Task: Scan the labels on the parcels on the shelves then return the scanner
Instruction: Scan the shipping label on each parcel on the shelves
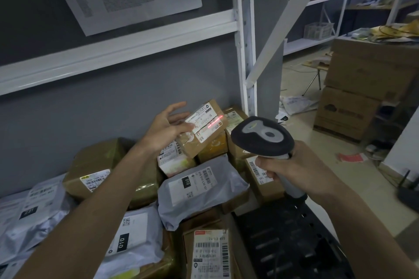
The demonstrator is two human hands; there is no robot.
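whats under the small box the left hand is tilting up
The small box leans on a yellow-taped carton and a labelled parcel. Its underside and anything beneath are hidden.

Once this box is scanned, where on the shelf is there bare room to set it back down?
Hardly any. Parcels crowd the shelf from the grey mailers at left to the white upright at right. The likeliest gap is behind the big brown box, along the grey back wall. Otherwise the small box your left hand tilts goes back on top of the pile.
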